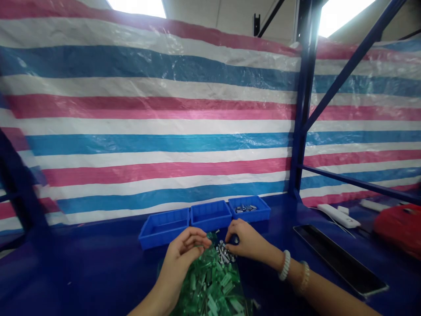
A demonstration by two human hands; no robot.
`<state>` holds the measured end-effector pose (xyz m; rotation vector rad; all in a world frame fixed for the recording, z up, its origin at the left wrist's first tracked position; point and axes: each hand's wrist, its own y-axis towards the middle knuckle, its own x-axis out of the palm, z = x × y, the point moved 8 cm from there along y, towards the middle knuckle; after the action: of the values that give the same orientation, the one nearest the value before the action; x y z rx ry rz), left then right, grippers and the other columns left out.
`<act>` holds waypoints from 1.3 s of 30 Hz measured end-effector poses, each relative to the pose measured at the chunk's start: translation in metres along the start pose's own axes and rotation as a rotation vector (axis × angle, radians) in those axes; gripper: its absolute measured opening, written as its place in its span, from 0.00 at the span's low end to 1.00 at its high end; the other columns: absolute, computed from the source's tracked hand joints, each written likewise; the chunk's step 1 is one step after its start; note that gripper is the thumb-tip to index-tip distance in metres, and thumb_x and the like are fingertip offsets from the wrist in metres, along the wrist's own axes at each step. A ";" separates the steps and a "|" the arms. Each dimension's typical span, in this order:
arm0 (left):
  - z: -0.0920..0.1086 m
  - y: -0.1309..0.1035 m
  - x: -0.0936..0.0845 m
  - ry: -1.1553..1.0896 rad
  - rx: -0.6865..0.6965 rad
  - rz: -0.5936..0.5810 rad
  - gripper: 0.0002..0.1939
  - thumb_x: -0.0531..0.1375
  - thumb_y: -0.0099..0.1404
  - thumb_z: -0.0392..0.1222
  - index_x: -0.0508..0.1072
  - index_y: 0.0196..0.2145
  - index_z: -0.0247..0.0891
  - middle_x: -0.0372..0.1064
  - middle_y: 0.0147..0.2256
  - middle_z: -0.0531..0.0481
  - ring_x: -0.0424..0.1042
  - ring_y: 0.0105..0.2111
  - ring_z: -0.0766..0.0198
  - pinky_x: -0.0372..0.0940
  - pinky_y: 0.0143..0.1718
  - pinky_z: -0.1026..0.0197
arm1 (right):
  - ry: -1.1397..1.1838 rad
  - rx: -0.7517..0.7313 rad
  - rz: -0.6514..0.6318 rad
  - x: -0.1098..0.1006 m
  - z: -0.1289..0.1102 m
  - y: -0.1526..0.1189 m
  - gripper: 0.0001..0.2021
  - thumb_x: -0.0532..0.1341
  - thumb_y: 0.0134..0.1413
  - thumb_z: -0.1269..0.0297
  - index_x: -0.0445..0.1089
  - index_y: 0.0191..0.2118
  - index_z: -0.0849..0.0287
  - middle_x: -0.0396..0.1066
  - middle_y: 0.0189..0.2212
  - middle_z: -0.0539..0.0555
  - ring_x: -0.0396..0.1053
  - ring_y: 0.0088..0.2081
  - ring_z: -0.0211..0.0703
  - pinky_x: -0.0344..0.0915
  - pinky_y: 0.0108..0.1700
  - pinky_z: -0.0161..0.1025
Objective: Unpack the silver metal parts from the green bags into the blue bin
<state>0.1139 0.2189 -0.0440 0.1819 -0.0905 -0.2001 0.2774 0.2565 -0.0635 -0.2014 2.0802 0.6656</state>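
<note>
A pile of green translucent pieces (213, 285) lies at the bottom centre, with small silvery metal parts (224, 254) at its upper right edge. My left hand (187, 250) is over the pile's upper left, fingers curled and thumb near the index finger; whether anything is between them is too small to tell. At the metal parts, my right hand (243, 239) has its thumb and fingers bent round a small shiny metal piece (235, 239). Behind the hands stand three blue trays: the left (164, 239) and middle (211, 224) look empty, the right (265, 213) holds small metal parts.
A dark phone-like slab (340, 259) lies on the blue table (98, 263) at right. Beyond it are a white power strip (338, 216) and a red bag (399, 228). A blue metal post (300, 109) rises behind, before a striped plastic sheet (164, 140).
</note>
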 end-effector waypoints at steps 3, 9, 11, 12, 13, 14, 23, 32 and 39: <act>0.001 0.000 0.000 0.005 0.002 0.000 0.07 0.61 0.52 0.34 0.74 0.32 0.39 0.75 0.29 0.51 0.71 0.34 0.61 0.61 0.37 0.63 | -0.003 0.034 0.032 -0.003 0.005 0.001 0.04 0.65 0.44 0.71 0.77 0.29 0.60 0.74 0.33 0.55 0.68 0.40 0.47 0.61 0.45 0.39; 0.001 0.000 0.001 0.000 0.001 -0.001 0.07 0.62 0.52 0.34 0.74 0.31 0.38 0.75 0.28 0.50 0.71 0.33 0.61 0.61 0.37 0.62 | 0.006 0.041 0.018 -0.001 0.006 0.000 0.02 0.66 0.41 0.70 0.77 0.25 0.59 0.74 0.30 0.54 0.69 0.37 0.47 0.61 0.43 0.39; 0.002 -0.001 0.001 -0.002 -0.001 0.003 0.06 0.62 0.52 0.34 0.74 0.31 0.38 0.75 0.28 0.50 0.71 0.33 0.60 0.61 0.37 0.62 | 0.010 0.047 0.025 0.000 0.007 -0.001 0.04 0.64 0.42 0.73 0.77 0.24 0.59 0.74 0.30 0.54 0.69 0.37 0.46 0.61 0.43 0.39; 0.002 -0.002 0.001 -0.001 -0.001 0.005 0.06 0.62 0.52 0.34 0.74 0.31 0.38 0.75 0.29 0.50 0.71 0.33 0.61 0.61 0.37 0.62 | 0.013 0.050 0.030 0.000 0.007 -0.001 0.04 0.64 0.42 0.73 0.77 0.24 0.59 0.74 0.30 0.54 0.69 0.38 0.47 0.61 0.43 0.40; 0.003 -0.002 0.001 -0.001 -0.001 0.006 0.06 0.62 0.52 0.34 0.74 0.31 0.38 0.75 0.29 0.50 0.71 0.33 0.61 0.61 0.37 0.62 | 0.016 0.053 0.034 0.001 0.009 -0.001 0.04 0.64 0.42 0.73 0.77 0.24 0.59 0.74 0.30 0.55 0.69 0.38 0.48 0.60 0.44 0.41; 0.003 -0.002 0.001 -0.002 0.000 0.006 0.06 0.62 0.53 0.34 0.74 0.31 0.38 0.75 0.29 0.50 0.71 0.33 0.61 0.61 0.37 0.62 | 0.022 0.056 0.035 0.002 0.010 -0.001 0.03 0.64 0.41 0.73 0.77 0.24 0.60 0.74 0.30 0.55 0.69 0.38 0.48 0.61 0.44 0.41; -0.001 -0.002 0.004 -0.074 -0.014 -0.014 0.07 0.63 0.53 0.33 0.73 0.32 0.37 0.73 0.30 0.50 0.68 0.30 0.66 0.60 0.32 0.65 | 0.451 0.149 -0.026 -0.013 0.002 -0.003 0.04 0.65 0.47 0.66 0.74 0.30 0.61 0.74 0.26 0.54 0.70 0.30 0.43 0.63 0.33 0.37; -0.012 -0.015 0.028 -0.158 -0.169 -0.165 0.14 0.64 0.59 0.51 0.72 0.31 0.36 0.68 0.24 0.54 0.66 0.23 0.69 0.60 0.23 0.68 | 1.152 0.117 -0.161 0.005 -0.040 -0.020 0.13 0.70 0.44 0.59 0.72 0.32 0.62 0.73 0.25 0.50 0.68 0.27 0.36 0.62 0.30 0.34; -0.013 -0.016 0.029 -0.184 -0.208 -0.176 0.15 0.67 0.55 0.50 0.71 0.27 0.36 0.69 0.24 0.53 0.67 0.24 0.69 0.61 0.25 0.68 | 1.164 0.080 -0.078 0.000 -0.043 -0.021 0.13 0.72 0.42 0.59 0.71 0.30 0.60 0.72 0.24 0.49 0.68 0.26 0.35 0.60 0.30 0.33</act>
<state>0.1401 0.1996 -0.0578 -0.0369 -0.2362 -0.3996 0.2540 0.2160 -0.0529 -0.7574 3.1631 0.4325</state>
